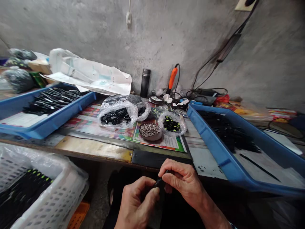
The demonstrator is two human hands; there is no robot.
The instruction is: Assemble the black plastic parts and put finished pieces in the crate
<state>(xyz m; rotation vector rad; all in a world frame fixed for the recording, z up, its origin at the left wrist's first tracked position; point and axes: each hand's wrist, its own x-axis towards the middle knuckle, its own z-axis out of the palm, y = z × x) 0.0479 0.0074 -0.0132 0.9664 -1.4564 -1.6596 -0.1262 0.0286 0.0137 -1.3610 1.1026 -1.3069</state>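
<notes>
A rough grey concrete wall fills the top of the frame behind a long workbench, and the work is laid out in bulk along it. At the right, a wide blue plastic tray holds a dense heap of thin black rods, with one rod lying apart on its white liner. At the left, a matching blue plastic tray carries a loose pile of long black-and-silver pieces. In the lower left corner, a white perforated plastic basket is heaped with black pieces flecked with green — which heaps are finished and which are waiting cannot be told from here. Mid-bench, on a colourful printed mat, a clear plastic bag holds round black parts, and a second clear bag holds black and green bits. Between them, a round brown dish is full of small silver pins. Further back stand a black steel flask and an orange-handled electric tool. At the bottom centre, off the bench edge, the left hand and right hand are drawn close together — both narrow pinches, fingers and thumbs closed on a small black piece, mostly hidden between them.
</notes>
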